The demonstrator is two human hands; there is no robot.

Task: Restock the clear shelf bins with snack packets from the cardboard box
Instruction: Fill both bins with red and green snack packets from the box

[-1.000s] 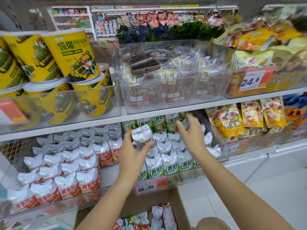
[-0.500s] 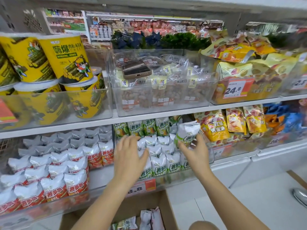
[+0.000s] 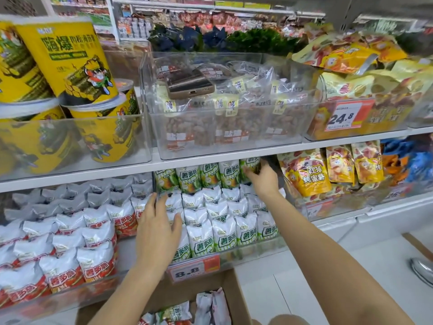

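Observation:
A clear bin (image 3: 257, 250) on the lower shelf holds rows of white-and-green snack packets (image 3: 225, 233). My right hand (image 3: 263, 179) reaches deep into the bin's back right corner and grips a green packet (image 3: 250, 167) in the back row. My left hand (image 3: 157, 225) hovers over the bin's left front packets with fingers spread and relaxed, holding nothing. The cardboard box (image 3: 236, 294) stands on the floor below the shelf with several packets (image 3: 206, 308) inside.
To the left lies a bin of white-and-red packets (image 3: 70, 249). Above are yellow tubs (image 3: 68, 57), a clear bin of nut bags (image 3: 229, 123) with a phone (image 3: 189, 84) on top, and yellow pouches (image 3: 307, 174) at right. A price tag (image 3: 194, 268) reads 8.8.
My right hand lifted a green packet from the bin's right side and carried it to the back row. My left hand let go of a packet and opened over the front rows.

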